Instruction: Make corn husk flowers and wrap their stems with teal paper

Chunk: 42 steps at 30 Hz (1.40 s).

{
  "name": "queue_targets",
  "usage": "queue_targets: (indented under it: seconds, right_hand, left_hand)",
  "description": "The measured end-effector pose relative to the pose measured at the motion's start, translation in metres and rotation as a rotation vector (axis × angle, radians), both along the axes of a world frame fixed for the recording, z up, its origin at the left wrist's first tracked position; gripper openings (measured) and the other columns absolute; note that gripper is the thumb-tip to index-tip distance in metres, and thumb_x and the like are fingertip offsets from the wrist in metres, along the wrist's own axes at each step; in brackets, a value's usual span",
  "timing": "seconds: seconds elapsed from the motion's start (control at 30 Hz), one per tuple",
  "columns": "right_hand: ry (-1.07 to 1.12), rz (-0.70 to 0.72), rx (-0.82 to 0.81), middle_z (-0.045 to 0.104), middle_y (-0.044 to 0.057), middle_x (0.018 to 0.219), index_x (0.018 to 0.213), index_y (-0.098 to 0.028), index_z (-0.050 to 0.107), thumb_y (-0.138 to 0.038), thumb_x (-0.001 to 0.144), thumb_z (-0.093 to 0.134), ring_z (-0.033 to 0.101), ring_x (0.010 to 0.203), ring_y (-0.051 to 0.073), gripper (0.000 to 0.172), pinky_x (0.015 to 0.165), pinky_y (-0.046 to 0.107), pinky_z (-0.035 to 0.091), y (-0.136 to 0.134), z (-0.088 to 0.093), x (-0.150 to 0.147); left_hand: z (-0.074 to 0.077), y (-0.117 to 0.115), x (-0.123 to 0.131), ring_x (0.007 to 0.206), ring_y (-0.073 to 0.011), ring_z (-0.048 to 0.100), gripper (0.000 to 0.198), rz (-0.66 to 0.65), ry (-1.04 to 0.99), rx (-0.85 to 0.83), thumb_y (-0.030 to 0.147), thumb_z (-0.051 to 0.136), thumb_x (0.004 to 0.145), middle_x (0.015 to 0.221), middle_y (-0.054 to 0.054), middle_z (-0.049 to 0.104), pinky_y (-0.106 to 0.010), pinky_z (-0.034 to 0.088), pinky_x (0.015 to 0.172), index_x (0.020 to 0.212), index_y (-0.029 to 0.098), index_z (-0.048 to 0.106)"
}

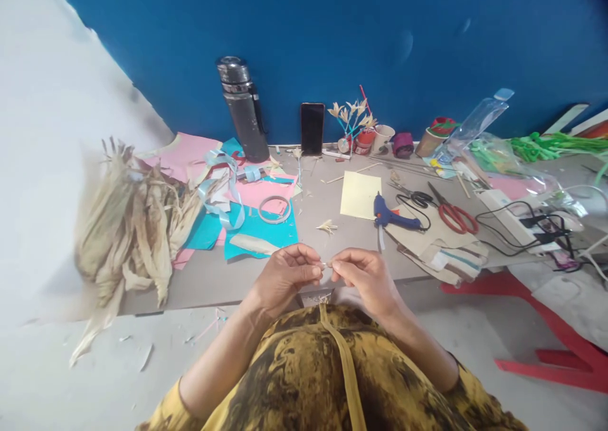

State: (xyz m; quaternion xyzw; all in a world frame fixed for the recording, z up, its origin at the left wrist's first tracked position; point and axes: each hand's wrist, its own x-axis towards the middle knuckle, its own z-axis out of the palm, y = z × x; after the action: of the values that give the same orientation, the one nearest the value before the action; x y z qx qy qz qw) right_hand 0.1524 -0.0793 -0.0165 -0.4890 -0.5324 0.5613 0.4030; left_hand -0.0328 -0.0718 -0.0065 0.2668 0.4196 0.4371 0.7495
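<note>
My left hand (293,271) and my right hand (361,274) meet at the table's front edge, thumbs and forefingers pinched. Between the fingertips is a small pale piece (325,265), mostly covered and too small to name. Just beyond lies a frayed, cream-coloured husk piece (327,227). A pale corn husk strip (254,244) rests on blue paper (285,228) left of my left hand. To the right of my right hand, a blue glue gun (396,217) lies partly over a pale yellow paper sheet (361,193).
Dried corn husks (137,228) are heaped at the left. A dark flask (244,114), phone (312,128) and husk flowers (352,117) stand along the blue wall. Red-handled scissors (456,215), a glove (456,260) and a power strip (510,218) lie right; a red stool (560,329) stands below.
</note>
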Motion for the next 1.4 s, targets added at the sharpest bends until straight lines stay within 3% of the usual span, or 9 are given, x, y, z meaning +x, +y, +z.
queue_targets:
  seconds: [0.33,0.47,0.6,0.8,1.03,1.13,1.3,1.4]
  right_hand:
    - [-0.018,0.031,-0.002,0.072,0.003,0.068,0.081,-0.016,0.078,-0.035,0.087,0.065,0.050,0.053,0.010,0.023,0.051,0.022,0.041,0.003,-0.007,0.027]
    - [-0.045,0.065,0.007,0.072,0.003,0.066,0.078,-0.016,0.078,-0.033,0.085,0.064,0.052,0.052,0.011,0.022,0.049,0.022,0.042,0.004,0.001,0.029]
    - [-0.056,0.036,0.027,0.071,0.003,0.064,0.074,-0.016,0.076,-0.032,0.084,0.064,0.052,0.050,0.010,0.022,0.048,0.021,0.041,0.007,0.009,0.030]
    - [-0.101,0.050,0.075,0.071,0.003,0.065,0.073,-0.017,0.075,-0.031,0.087,0.064,0.050,0.050,0.010,0.023,0.047,0.022,0.038,0.008,0.012,0.026]
    - [-0.130,0.048,0.064,0.072,0.003,0.066,0.076,-0.015,0.076,-0.036,0.087,0.065,0.046,0.049,0.009,0.026,0.045,0.021,0.033,0.004,0.012,0.015]
    - [-0.110,0.121,0.046,0.074,0.005,0.069,0.081,-0.015,0.078,-0.038,0.088,0.064,0.049,0.050,0.009,0.027,0.047,0.021,0.037,0.006,0.008,0.016]
    - [-0.046,0.360,-0.048,0.077,0.007,0.078,0.109,-0.013,0.077,-0.037,0.088,0.067,0.063,0.062,0.013,0.033,0.055,0.021,0.047,0.012,0.003,0.018]
    - [-0.142,0.372,-0.011,0.078,0.007,0.078,0.107,-0.014,0.078,-0.035,0.089,0.065,0.065,0.062,0.014,0.031,0.055,0.021,0.047,0.017,0.006,0.014]
  left_hand:
    - [-0.007,0.010,0.016,0.052,-0.0081,0.056,0.029,-0.094,0.232,0.070,0.025,0.093,0.055,0.065,-0.001,0.068,-0.020,0.047,0.051,0.075,0.015,0.075]
    - [-0.003,0.011,0.009,0.055,-0.0115,0.060,0.028,-0.260,0.117,0.031,0.027,0.092,0.058,0.068,-0.004,0.070,-0.023,0.050,0.053,0.077,0.015,0.075]
    - [0.002,0.009,0.004,0.077,-0.0211,0.069,0.040,-0.345,-0.011,0.072,0.031,0.092,0.058,0.091,-0.013,0.074,-0.029,0.056,0.063,0.092,0.015,0.078]
    - [-0.001,0.008,0.009,0.084,-0.0232,0.070,0.046,-0.213,0.095,0.157,0.037,0.088,0.067,0.098,-0.014,0.074,-0.030,0.055,0.066,0.106,0.017,0.076]
    - [0.000,0.002,0.014,0.068,-0.0173,0.063,0.008,-0.042,0.481,0.347,0.027,0.080,0.072,0.075,-0.005,0.075,-0.027,0.048,0.066,0.076,0.020,0.081]
    - [0.000,0.000,0.007,0.068,-0.0183,0.063,0.005,-0.015,0.542,0.376,0.026,0.079,0.071,0.072,-0.006,0.075,-0.028,0.046,0.066,0.070,0.021,0.081]
    - [-0.005,-0.002,-0.008,0.068,-0.0183,0.061,0.006,-0.046,0.552,0.325,0.027,0.079,0.069,0.072,-0.006,0.074,-0.029,0.045,0.067,0.067,0.022,0.080]
    - [-0.005,-0.002,-0.015,0.075,-0.0189,0.062,0.006,-0.011,0.518,0.354,0.027,0.080,0.067,0.082,-0.007,0.074,-0.028,0.046,0.068,0.065,0.022,0.080]
